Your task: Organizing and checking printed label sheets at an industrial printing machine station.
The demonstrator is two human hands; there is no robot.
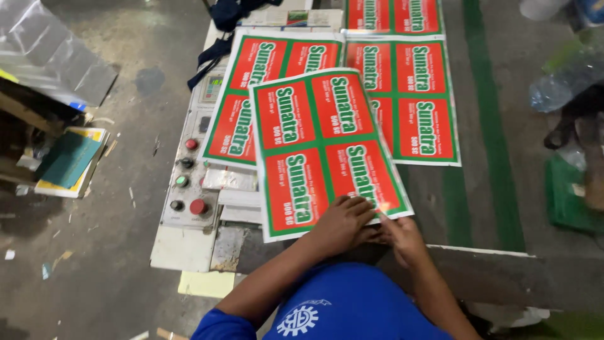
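Observation:
A printed sheet point(321, 145) with four red label panels framed in green and white lies tilted on top of other such sheets. My left hand point(343, 223) presses flat on its near edge, fingers spread over the lower right panel. My right hand point(402, 236) sits just beside it at the sheet's near right corner, fingertips pinching that corner. More sheets of the same print point(409, 107) lie spread behind, across the machine's flat top.
A control panel point(189, 182) with red, green and black round buttons sits left of the sheets. Dark cloth point(226, 19) hangs at the far end. A stack of boards point(69, 160) lies on the concrete floor at left. Plastic bottles point(560, 82) and green objects are at right.

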